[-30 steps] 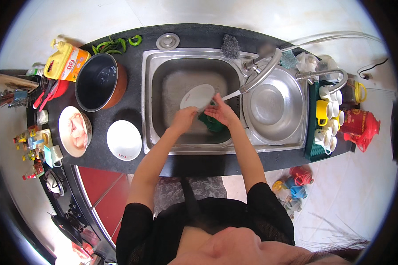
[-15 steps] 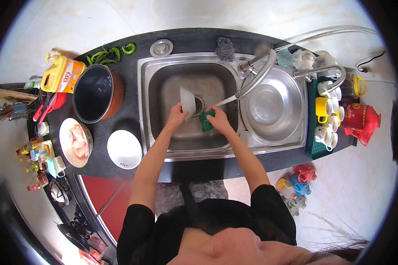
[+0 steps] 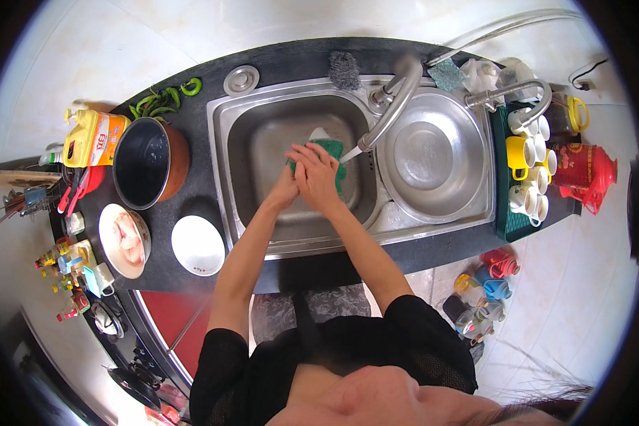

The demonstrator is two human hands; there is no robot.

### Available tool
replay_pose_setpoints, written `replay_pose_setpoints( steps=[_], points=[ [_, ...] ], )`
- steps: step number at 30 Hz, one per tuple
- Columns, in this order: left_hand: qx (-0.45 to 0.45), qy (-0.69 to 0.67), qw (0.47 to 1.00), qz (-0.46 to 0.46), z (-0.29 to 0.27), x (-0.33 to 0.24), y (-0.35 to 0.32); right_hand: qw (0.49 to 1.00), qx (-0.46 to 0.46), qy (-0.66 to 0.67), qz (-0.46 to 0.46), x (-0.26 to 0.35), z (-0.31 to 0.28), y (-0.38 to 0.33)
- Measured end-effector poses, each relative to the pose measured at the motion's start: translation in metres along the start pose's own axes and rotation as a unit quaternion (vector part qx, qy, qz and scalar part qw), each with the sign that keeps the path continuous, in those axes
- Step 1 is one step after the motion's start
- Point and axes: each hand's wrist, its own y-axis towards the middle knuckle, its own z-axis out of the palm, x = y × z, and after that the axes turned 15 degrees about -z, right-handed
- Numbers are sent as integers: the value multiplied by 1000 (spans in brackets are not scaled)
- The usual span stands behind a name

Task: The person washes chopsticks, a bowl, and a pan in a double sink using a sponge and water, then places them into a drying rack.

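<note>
Over the left sink basin (image 3: pixel 259 202), my hands have come together. A green scrubbing cloth (image 3: pixel 331 147) lies under the fingers of my right hand (image 3: pixel 318 177), pressed against a white bowl (image 3: pixel 319 133). Only a small piece of the bowl's rim shows above the cloth. My left hand (image 3: pixel 284 188) grips the bowl from its near left side, its fingers partly covered by the right hand. Just right of the cloth, the faucet (image 3: pixel 394 110) points its spout down at it, with a pale stream at the tip.
A steel basin (image 3: pixel 476 160) fills the right sink. Left on the counter stand a white bowl (image 3: pixel 198 246), a bowl of pale meat (image 3: pixel 143 261), a dark pot (image 3: pixel 174 160) and green peppers (image 3: pixel 149 105). Cups (image 3: pixel 520 157) crowd a green rack on the right.
My right hand has moved left with the green cloth, from beside the bowl onto it. The bowl has tilted and is now mostly hidden. The view has shifted slightly.
</note>
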Motion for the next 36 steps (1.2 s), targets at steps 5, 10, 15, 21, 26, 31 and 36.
replay_pose_setpoints(
  steps=[5, 10, 15, 21, 26, 31, 36],
  points=[
    [17, 198, 980, 9, 21, -3, -12, 959, -4, 110, 263, -70, 3, 8],
    [59, 57, 995, -50, 25, 0, -12, 616, -45, 558, 554, -138, 8, -47],
    [39, -190, 980, -32, 15, 24, 0, 519, -203, 597, 577, -90, 5, -63],
    [-19, -329, 943, 45, 14, 40, 32, 747, -243, 377, 490, -15, 33, -67],
    [-76, -325, 942, 34, 24, 35, 32, 955, -79, 79, 274, 1, 40, -72],
    [-81, -308, 947, 36, 19, 46, 34, 971, -10, -26, 238, -6, 27, -49],
    [-84, -395, 914, 40, 32, 46, 35, 876, -197, 109, 426, -86, 52, -60]
  ],
)
